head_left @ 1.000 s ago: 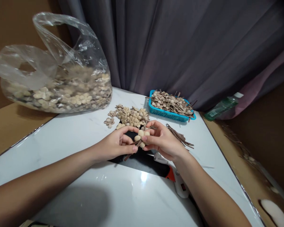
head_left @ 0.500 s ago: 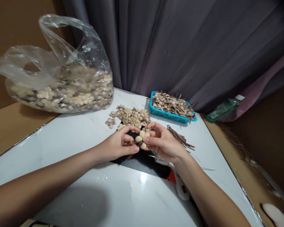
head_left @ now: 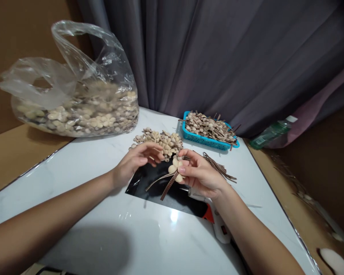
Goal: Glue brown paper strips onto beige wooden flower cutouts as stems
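My right hand pinches a cream flower with rounded petals. Two narrow strips hang from the flower: a brown stitched-looking strip and a paler one. To the left, my left hand is off the flower, its fingers apart and slightly curled, with nothing in them. It hovers beside a pile of similar flowers and over the black sheet. A white glue gun lies under my right forearm, its metal nozzle on the sheet. Loose brown strips lie just beyond my right hand.
A clear plastic bag full of flowers stands at the back left. At the back, a blue basket is heaped with flowers and strips. A green bottle leans by the grey curtain. The white tabletop is glossy.
My left hand has let go of the flower's strips and moved left and slightly up, its fingers opening. My right hand keeps the flower in nearly the same place; the strips now hang free.
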`<state>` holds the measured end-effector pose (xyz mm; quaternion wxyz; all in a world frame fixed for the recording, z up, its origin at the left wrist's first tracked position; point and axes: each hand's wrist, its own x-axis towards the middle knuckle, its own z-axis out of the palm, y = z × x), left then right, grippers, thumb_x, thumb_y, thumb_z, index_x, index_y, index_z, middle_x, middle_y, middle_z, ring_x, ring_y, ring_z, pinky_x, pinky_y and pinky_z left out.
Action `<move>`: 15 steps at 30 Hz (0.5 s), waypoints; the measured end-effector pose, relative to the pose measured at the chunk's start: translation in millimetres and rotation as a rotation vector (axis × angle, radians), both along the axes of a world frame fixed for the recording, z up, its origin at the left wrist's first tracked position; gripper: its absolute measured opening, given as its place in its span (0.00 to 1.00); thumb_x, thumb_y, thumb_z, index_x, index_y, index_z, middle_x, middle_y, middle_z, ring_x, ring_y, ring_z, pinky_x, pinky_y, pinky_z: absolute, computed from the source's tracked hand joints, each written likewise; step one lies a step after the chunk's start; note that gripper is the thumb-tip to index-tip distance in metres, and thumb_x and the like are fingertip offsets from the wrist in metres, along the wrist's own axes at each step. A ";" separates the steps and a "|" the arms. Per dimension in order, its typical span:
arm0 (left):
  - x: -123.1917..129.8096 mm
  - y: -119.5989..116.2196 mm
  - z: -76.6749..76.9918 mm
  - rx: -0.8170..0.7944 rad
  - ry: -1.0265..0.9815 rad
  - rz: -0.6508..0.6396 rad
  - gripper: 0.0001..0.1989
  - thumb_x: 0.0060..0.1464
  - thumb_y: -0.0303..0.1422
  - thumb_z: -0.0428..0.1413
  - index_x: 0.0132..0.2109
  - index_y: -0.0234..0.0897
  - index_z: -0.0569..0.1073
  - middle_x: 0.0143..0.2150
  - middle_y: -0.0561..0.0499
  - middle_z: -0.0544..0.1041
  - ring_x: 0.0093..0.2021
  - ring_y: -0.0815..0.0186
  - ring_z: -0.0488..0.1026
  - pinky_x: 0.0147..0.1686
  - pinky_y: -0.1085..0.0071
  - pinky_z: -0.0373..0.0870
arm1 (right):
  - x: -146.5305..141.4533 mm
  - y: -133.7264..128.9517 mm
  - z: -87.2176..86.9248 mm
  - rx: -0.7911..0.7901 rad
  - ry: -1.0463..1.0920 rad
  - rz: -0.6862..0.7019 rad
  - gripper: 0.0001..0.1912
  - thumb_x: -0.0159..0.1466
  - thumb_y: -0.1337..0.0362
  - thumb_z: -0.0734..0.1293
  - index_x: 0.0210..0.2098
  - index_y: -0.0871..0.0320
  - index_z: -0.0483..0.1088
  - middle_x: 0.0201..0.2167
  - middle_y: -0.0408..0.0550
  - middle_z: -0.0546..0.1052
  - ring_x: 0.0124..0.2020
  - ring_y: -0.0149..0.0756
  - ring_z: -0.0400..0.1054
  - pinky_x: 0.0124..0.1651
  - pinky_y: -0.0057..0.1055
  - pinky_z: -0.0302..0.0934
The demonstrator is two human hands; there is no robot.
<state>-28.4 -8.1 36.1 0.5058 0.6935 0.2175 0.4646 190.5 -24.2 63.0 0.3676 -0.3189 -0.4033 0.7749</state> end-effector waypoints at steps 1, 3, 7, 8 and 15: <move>-2.2 2.4 -1.4 0.182 0.060 0.094 0.15 0.55 0.35 0.52 0.49 0.38 0.70 0.45 0.43 0.73 0.45 0.59 0.71 0.43 0.63 0.68 | -0.3 -0.8 -0.6 -0.003 0.010 0.021 0.22 0.52 0.70 0.74 0.40 0.54 0.59 0.26 0.39 0.75 0.23 0.25 0.71 0.27 0.22 0.66; -4.3 3.8 -2.3 0.546 0.189 0.221 0.16 0.50 0.30 0.58 0.48 0.41 0.71 0.49 0.44 0.72 0.49 0.59 0.69 0.49 0.61 0.65 | -2.0 -3.2 -1.9 -0.008 0.025 0.062 0.21 0.53 0.70 0.73 0.41 0.55 0.60 0.25 0.38 0.75 0.23 0.25 0.71 0.27 0.21 0.66; -1.4 -3.1 1.1 0.891 0.290 0.230 0.15 0.49 0.31 0.62 0.45 0.44 0.73 0.47 0.46 0.75 0.46 0.61 0.71 0.48 0.63 0.67 | -7.7 -8.6 -2.6 -0.041 0.009 0.101 0.23 0.51 0.68 0.75 0.40 0.55 0.60 0.25 0.36 0.74 0.23 0.25 0.71 0.27 0.21 0.67; 0.0 -5.3 2.1 0.888 0.281 0.204 0.12 0.51 0.31 0.60 0.44 0.44 0.74 0.44 0.46 0.77 0.44 0.62 0.72 0.46 0.64 0.68 | -8.8 -9.2 -2.5 -0.046 -0.009 0.106 0.24 0.50 0.68 0.75 0.40 0.55 0.60 0.26 0.37 0.74 0.23 0.24 0.70 0.28 0.21 0.68; 12.3 -16.4 -0.6 0.202 0.232 0.228 0.05 0.52 0.33 0.59 0.33 0.35 0.76 0.30 0.49 0.79 0.31 0.67 0.75 0.33 0.73 0.70 | -2.6 1.2 -4.6 0.335 -0.361 -0.098 0.13 0.60 0.54 0.66 0.36 0.59 0.68 0.34 0.45 0.74 0.28 0.25 0.70 0.30 0.23 0.67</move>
